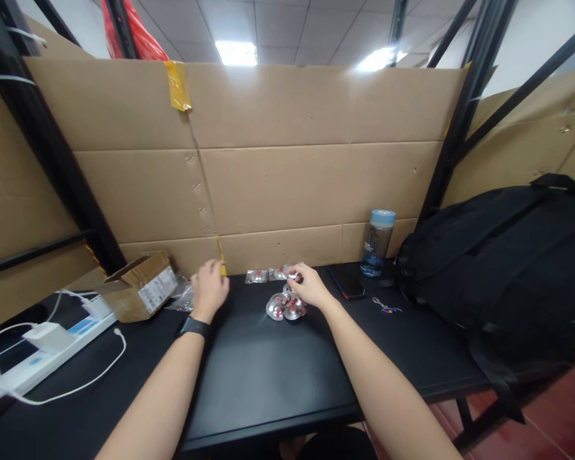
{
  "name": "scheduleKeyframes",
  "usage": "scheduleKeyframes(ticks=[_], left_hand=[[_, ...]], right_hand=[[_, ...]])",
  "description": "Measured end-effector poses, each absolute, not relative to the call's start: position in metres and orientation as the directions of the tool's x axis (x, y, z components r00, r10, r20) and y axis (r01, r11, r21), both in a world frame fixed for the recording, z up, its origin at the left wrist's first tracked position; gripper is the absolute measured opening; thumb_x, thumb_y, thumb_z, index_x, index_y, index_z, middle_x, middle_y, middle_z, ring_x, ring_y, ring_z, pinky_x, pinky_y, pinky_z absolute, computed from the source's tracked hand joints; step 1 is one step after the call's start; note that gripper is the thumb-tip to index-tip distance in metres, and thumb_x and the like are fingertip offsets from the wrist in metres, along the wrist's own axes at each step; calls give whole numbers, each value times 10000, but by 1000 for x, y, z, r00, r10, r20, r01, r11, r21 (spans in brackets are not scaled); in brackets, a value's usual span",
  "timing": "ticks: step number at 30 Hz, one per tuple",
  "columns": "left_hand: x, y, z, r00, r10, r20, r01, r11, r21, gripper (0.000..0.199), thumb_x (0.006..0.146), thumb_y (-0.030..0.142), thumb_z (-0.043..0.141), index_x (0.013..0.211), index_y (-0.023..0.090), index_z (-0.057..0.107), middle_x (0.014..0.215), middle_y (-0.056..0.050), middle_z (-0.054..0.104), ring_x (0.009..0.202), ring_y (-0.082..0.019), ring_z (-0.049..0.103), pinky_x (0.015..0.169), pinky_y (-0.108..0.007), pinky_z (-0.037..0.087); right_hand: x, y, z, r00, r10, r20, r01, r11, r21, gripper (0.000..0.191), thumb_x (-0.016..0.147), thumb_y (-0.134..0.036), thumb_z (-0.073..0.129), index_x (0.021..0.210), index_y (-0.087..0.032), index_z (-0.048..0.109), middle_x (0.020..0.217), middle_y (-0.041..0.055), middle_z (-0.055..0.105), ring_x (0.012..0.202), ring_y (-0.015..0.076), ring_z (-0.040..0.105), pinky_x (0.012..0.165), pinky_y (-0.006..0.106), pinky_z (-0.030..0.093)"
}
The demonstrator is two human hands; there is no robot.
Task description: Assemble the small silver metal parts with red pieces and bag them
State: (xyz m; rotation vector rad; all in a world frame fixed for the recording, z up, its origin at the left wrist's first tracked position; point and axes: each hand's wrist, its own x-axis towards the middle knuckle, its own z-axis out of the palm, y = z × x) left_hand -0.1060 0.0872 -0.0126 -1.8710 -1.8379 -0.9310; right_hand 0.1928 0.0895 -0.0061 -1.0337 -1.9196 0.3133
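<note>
My right hand (309, 285) reaches over the middle of the black table, thumb and fingertips closed on a shiny silver piece (293, 276) with a red mark. Just below it lies a small pile of round silver metal pieces (285, 306), also with red marks. Along the cardboard at the back stands a short row of similar silver pieces (257, 276), seemingly in clear wrappers. My left hand (209, 289), a dark band on its wrist, is left of the row, fingers loosely bent and apart, with nothing visible in it. Clear plastic (183, 297) lies beside it.
An open cardboard box (141, 287) and a white power strip (33, 367) with cables are on the left. To the right are a dark phone (347, 282), a blue-lidded bottle (377, 246), a small corded trinket (387, 308) and a black backpack (503, 255). Cardboard walls (278, 185) enclose the table.
</note>
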Motion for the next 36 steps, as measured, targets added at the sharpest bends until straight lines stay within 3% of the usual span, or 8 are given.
scheduleKeyframes(ticks=[2, 4, 9, 15, 21, 24, 28, 36], left_hand=[[-79, 92, -23, 199, 806, 558, 956, -284, 69, 458, 909, 205, 460, 1358, 241, 542, 1483, -131, 498, 1348, -286, 441, 1061, -465, 333], [-61, 96, -34, 331, 826, 457, 922, -385, 28, 482, 948, 259, 435, 1427, 277, 490, 1562, -106, 423, 1420, -280, 376, 1091, -479, 307], [-63, 103, -44, 309, 912, 271, 932, -347, 105, 541, 987, 428, 383, 1509, 284, 399, 1525, -140, 464, 1323, -326, 481, 1025, -505, 372], [-75, 101, -39, 237, 912, 334, 964, -265, 39, 478, 966, 435, 428, 1346, 178, 561, 1433, -202, 518, 1303, -346, 470, 1033, -491, 360], [-72, 103, -40, 223, 931, 288, 955, -268, 124, 441, 991, 427, 386, 1327, 178, 526, 1287, -169, 633, 1168, -305, 577, 983, -463, 380], [-71, 102, -39, 201, 902, 383, 971, -234, 41, 479, 980, 464, 424, 1376, 210, 516, 1277, -166, 626, 1165, -328, 564, 965, -465, 371], [-71, 101, -38, 201, 879, 433, 977, -212, -23, 357, 976, 425, 464, 1191, 203, 643, 1207, -157, 651, 1137, -312, 580, 945, -431, 365], [-81, 104, -35, 182, 902, 391, 962, -246, 120, 300, 952, 414, 526, 1125, 241, 699, 1082, -120, 754, 1025, -291, 680, 900, -382, 391]], right_hand=[[193, 90, -7, -242, 764, 598, 541, 618, -570, 192, 810, -130, 646, 976, -196, 716, 947, 45, 682, 786, 155, 607, 803, 300, 476], [193, 90, -7, -246, 766, 594, 544, 616, -569, 189, 809, -136, 653, 976, -198, 716, 962, 46, 682, 781, 154, 602, 804, 300, 475], [193, 91, -8, -256, 775, 578, 563, 606, -563, 184, 802, -134, 665, 962, -203, 723, 952, 44, 686, 787, 158, 593, 799, 298, 467], [192, 92, -11, -266, 779, 567, 550, 606, -575, 199, 778, -114, 665, 948, -200, 724, 981, 41, 688, 764, 145, 583, 768, 281, 468], [194, 89, -8, -261, 786, 560, 544, 599, -587, 195, 790, -122, 650, 951, -200, 727, 1034, 53, 694, 798, 151, 610, 781, 287, 480], [195, 89, -8, -266, 799, 539, 557, 584, -590, 180, 797, -141, 648, 945, -200, 732, 1025, 51, 698, 784, 151, 616, 777, 290, 484], [196, 91, -10, -268, 809, 522, 567, 571, -594, 172, 790, -150, 654, 933, -199, 737, 995, 50, 700, 769, 152, 617, 763, 287, 487], [198, 93, -13, -279, 814, 510, 569, 568, -595, 173, 799, -176, 642, 944, -204, 733, 987, 43, 706, 762, 152, 625, 761, 289, 491]])
